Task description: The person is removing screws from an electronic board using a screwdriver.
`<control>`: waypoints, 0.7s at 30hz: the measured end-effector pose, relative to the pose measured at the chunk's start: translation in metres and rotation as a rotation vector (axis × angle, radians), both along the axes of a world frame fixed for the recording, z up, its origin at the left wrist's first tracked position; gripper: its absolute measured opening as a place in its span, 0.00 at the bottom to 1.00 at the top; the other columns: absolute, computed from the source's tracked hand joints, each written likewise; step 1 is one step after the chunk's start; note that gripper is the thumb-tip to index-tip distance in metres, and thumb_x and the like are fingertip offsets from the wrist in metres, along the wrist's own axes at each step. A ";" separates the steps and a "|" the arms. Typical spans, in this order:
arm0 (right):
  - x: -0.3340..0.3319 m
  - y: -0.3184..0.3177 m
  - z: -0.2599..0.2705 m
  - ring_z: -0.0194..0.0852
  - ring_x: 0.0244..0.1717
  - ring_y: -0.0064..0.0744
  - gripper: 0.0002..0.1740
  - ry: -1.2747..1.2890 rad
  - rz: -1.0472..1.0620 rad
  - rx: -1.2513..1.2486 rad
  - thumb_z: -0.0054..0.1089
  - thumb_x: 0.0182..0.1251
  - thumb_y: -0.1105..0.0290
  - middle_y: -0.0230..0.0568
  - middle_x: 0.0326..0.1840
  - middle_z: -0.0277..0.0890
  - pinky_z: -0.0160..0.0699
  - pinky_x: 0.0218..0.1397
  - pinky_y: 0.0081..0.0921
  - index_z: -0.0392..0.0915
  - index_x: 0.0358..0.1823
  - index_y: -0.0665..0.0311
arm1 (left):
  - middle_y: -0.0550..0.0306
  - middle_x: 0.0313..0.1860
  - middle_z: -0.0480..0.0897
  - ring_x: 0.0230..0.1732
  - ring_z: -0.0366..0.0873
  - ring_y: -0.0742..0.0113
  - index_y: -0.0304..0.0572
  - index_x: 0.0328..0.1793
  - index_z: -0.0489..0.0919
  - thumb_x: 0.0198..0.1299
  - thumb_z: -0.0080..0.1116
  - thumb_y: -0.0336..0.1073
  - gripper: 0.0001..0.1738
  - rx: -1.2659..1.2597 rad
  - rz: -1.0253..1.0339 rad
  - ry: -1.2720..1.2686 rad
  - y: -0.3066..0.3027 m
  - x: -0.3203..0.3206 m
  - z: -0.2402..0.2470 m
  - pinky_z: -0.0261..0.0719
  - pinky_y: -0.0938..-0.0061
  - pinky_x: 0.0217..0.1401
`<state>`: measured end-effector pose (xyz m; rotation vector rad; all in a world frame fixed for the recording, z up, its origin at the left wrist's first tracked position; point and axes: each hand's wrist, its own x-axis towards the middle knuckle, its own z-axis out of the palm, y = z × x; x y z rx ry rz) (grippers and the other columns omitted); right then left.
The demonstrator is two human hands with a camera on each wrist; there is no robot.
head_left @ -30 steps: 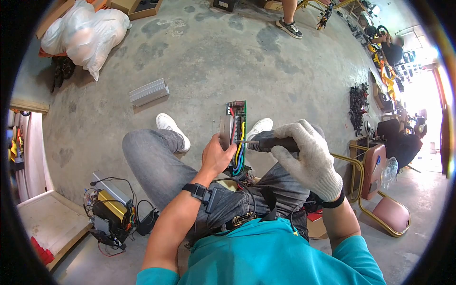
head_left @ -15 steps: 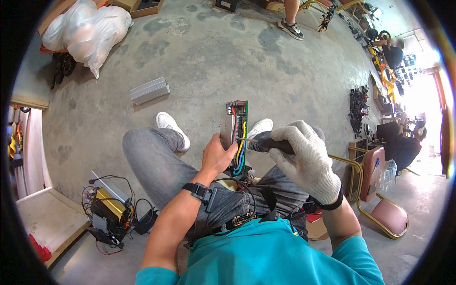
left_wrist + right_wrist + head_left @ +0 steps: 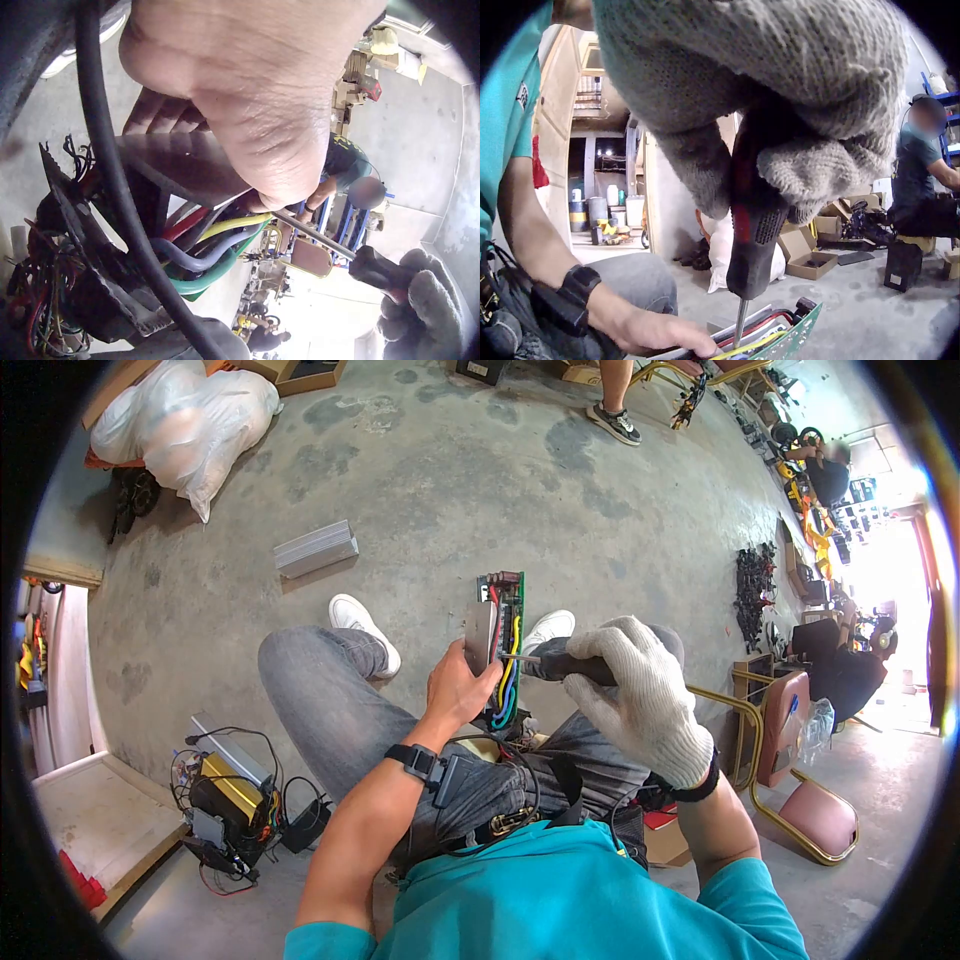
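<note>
My bare left hand (image 3: 460,690) grips a circuit board assembly (image 3: 515,600) above my lap, fingers on its flat metal plate (image 3: 480,632) and thumb near the inner edge. Yellow, blue, red and green wires (image 3: 217,244) run along the board. In my right hand (image 3: 650,700), wearing a knitted white glove, is a screwdriver with a black and red handle (image 3: 754,240). Its metal shaft (image 3: 319,236) points in at the board beside my left thumb. The tip is hidden among the wires and the plate.
A ribbed aluminium housing (image 3: 316,550) lies on the concrete floor ahead. To the left are a gold-coloured unit with loose cables (image 3: 232,788) and a low wooden board (image 3: 105,820). A pink chair (image 3: 815,815) stands at right. Other people are further off.
My right hand and the screwdriver have shifted slightly left, with the tip staying at the board. The board has turned a little in my left hand, which keeps its grip.
</note>
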<state>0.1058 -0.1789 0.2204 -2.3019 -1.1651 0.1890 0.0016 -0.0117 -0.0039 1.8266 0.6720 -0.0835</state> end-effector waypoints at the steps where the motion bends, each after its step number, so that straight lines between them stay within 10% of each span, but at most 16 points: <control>1: 0.000 0.000 0.000 0.86 0.46 0.50 0.14 0.019 -0.006 -0.002 0.79 0.64 0.73 0.42 0.47 0.84 0.83 0.49 0.42 0.81 0.46 0.62 | 0.36 0.51 0.91 0.52 0.91 0.46 0.26 0.67 0.79 0.64 0.69 0.50 0.35 -0.007 -0.007 0.001 0.000 0.000 0.000 0.84 0.59 0.59; 21: 0.002 -0.008 -0.009 0.90 0.49 0.52 0.14 0.202 -0.244 -0.083 0.72 0.73 0.67 0.53 0.48 0.87 0.87 0.52 0.40 0.82 0.53 0.66 | 0.32 0.56 0.90 0.58 0.89 0.39 0.25 0.68 0.79 0.63 0.70 0.51 0.38 -0.039 -0.015 -0.004 0.000 0.001 -0.002 0.83 0.55 0.63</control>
